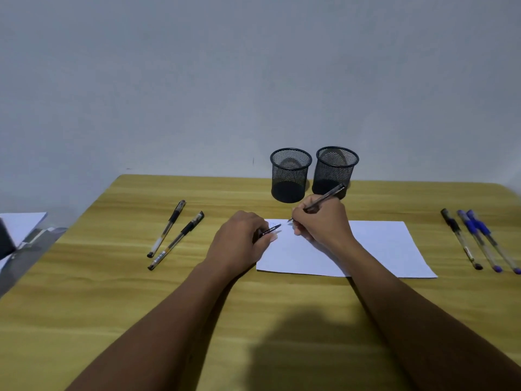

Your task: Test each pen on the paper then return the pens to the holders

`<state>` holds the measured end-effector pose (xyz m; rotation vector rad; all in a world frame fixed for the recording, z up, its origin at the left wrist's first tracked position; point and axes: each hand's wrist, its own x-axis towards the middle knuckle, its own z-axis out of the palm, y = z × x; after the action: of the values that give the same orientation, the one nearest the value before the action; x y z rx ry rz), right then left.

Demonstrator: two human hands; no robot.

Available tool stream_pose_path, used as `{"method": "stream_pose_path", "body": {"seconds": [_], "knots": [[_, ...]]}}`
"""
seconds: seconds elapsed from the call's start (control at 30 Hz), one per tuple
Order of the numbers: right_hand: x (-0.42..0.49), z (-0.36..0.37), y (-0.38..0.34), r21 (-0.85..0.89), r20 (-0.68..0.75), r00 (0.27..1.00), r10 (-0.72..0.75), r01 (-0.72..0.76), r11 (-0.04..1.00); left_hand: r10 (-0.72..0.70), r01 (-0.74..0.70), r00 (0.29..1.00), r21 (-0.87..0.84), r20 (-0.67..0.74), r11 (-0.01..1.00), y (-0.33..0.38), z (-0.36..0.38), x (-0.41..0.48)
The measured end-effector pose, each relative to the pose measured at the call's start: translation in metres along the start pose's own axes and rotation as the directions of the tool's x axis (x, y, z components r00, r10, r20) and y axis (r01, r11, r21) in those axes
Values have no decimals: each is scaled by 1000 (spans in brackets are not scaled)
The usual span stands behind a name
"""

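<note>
A white sheet of paper (pixel 380 249) lies on the wooden table (pixel 141 292). My right hand (pixel 321 221) grips a dark pen (pixel 327 196), its tip touching the paper's top left corner beside faint writing. My left hand (pixel 239 238) rests on the paper's left edge and holds a black pen cap (pixel 271 230). Two black mesh holders, the left holder (pixel 290 176) and the right holder (pixel 335 170), stand empty behind the paper. Two black pens (pixel 174 235) lie at the left. At the right lie one black pen (pixel 459 238) and two blue pens (pixel 485 241).
A grey wall rises right behind the table. At the far left, beyond the table's edge, sit white papers (pixel 22 224) and a dark object (pixel 5 241). The table's right corner lies near the blue pens.
</note>
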<state>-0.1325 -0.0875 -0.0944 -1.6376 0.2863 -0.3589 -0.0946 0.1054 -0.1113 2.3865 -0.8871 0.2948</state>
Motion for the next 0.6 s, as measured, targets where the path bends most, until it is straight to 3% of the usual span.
{"method": "stream_pose_path", "body": {"seconds": [0.13, 0.6], "knots": [[-1, 1, 2, -64, 8, 999, -43, 43, 997, -10, 10, 1000, 4, 3, 1000, -2, 1, -2], [7, 0, 12, -49, 37, 998, -52, 54, 997, -40, 40, 999, -10, -7, 999, -2, 4, -1]]}}
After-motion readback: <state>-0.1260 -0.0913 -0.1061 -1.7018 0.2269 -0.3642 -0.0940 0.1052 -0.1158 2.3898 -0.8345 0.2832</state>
